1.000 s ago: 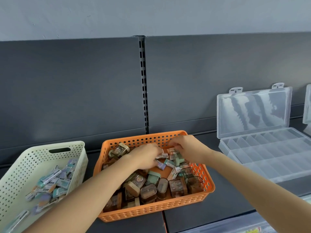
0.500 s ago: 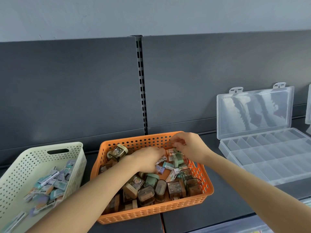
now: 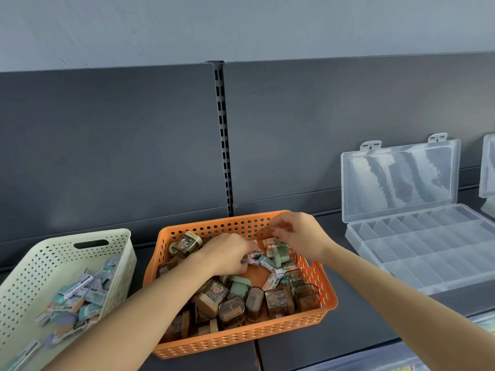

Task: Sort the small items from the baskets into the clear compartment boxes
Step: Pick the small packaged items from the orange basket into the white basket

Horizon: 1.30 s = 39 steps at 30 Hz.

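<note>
An orange perforated basket sits in the middle of the dark shelf, holding several brown and green box-shaped sharpeners and a few small erasers. My left hand is down inside it, fingers closed around a small labelled eraser that pokes out at the fingertips. My right hand hovers over the basket's far right corner, fingers curled and slightly apart with nothing visible in them, just above a green sharpener. The clear compartment box lies open to the right; its compartments look bare.
A cream perforated basket at the left, tilted, holds several pastel erasers. The clear box's lid leans on the dark back panel. A second clear box shows at the right edge. The shelf's front edge runs close below the baskets.
My right hand has lifted up and back out of the pile toward the basket's far rim. My left hand has stayed low among the erasers, shifting slightly.
</note>
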Each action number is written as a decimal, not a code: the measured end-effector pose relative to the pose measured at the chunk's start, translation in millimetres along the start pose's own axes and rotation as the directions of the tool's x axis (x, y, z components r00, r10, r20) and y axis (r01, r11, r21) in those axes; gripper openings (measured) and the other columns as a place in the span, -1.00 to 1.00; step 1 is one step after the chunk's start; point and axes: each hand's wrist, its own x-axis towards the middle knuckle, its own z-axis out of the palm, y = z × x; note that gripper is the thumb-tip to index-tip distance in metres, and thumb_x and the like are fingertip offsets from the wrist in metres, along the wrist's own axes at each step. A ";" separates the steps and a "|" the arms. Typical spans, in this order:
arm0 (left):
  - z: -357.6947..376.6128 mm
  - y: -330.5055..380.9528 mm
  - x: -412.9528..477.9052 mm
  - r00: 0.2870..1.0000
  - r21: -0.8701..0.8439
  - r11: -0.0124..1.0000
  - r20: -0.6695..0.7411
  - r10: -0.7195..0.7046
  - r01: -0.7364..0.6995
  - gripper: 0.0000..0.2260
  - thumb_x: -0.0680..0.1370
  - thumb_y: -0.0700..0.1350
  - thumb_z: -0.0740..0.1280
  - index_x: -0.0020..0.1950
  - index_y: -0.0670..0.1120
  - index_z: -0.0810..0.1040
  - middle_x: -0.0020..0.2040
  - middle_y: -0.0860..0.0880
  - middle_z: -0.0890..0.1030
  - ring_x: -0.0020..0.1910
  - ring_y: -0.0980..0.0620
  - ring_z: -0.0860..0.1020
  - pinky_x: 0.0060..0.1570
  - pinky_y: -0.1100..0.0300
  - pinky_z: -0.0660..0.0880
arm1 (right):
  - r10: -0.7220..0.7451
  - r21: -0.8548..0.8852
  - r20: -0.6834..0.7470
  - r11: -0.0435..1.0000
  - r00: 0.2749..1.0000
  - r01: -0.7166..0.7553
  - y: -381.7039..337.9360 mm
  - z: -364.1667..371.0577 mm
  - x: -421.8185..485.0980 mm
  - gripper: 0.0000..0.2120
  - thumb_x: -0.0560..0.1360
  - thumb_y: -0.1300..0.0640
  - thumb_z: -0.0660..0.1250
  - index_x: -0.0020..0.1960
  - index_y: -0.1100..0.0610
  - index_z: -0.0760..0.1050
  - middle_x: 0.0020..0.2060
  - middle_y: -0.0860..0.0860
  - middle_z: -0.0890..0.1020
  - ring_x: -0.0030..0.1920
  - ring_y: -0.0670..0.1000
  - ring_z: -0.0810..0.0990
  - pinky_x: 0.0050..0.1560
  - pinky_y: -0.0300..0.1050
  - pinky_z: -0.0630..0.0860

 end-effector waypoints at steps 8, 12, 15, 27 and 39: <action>-7.5 -24.1 -17.7 0.965 -0.245 0.968 -0.234 -0.118 0.059 -0.79 0.50 -0.09 0.29 0.11 0.02 0.58 -0.09 0.06 0.57 -0.13 0.04 0.52 -0.18 0.08 0.50 | -0.157 -0.305 -0.051 0.943 0.986 0.134 -0.5 -2.6 -8.5 -0.74 0.57 0.23 0.22 0.23 0.15 0.53 0.22 0.06 0.54 0.23 0.06 0.49 0.18 -0.14 0.45; -10.5 -27.6 -28.2 0.941 -0.299 0.953 -0.308 -0.139 0.043 -0.82 0.50 -0.13 0.28 0.07 0.03 0.58 -0.13 0.09 0.55 -0.21 0.06 0.50 -0.30 0.09 0.44 | -0.047 -0.421 0.055 0.905 0.997 0.066 7.4 -1.8 -8.6 -0.55 0.56 0.11 0.26 0.44 0.09 0.32 0.49 0.08 0.24 0.51 0.14 0.12 0.45 0.02 0.17; -12.4 -30.4 -36.0 0.927 -0.322 0.945 -0.332 -0.173 0.061 -0.82 0.50 -0.13 0.29 0.06 0.02 0.59 -0.17 0.06 0.55 -0.22 0.05 0.49 -0.24 -0.04 0.50 | 0.035 -0.309 0.111 0.951 0.993 0.001 8.1 0.5 -11.7 -0.43 0.55 0.05 0.30 0.50 0.07 0.20 0.54 0.04 0.08 0.50 0.11 0.18 0.42 -0.05 0.24; -29.0 -58.2 -92.0 0.813 -0.476 0.870 -0.452 -0.367 0.128 -0.78 0.51 -0.10 0.37 0.13 0.08 0.61 -0.16 0.14 0.62 -0.21 0.18 0.54 -0.23 0.25 0.47 | -0.084 -0.296 0.115 0.948 0.990 0.115 -23.0 9.7 3.2 -0.51 0.53 0.08 0.32 0.43 0.07 0.34 0.46 0.05 0.29 0.43 0.11 0.32 0.35 -0.02 0.34; -14.9 -88.1 -158.3 0.742 -0.546 0.810 -0.449 -0.497 0.211 -0.80 0.51 0.11 0.35 0.07 0.09 0.62 -0.20 0.17 0.61 -0.21 0.18 0.56 -0.27 0.25 0.49 | -0.001 -0.549 0.411 0.798 0.912 0.248 -32.2 74.2 34.3 -0.71 0.50 0.30 0.13 0.11 0.12 0.53 0.06 0.05 0.61 0.01 0.07 0.59 0.02 -0.04 0.57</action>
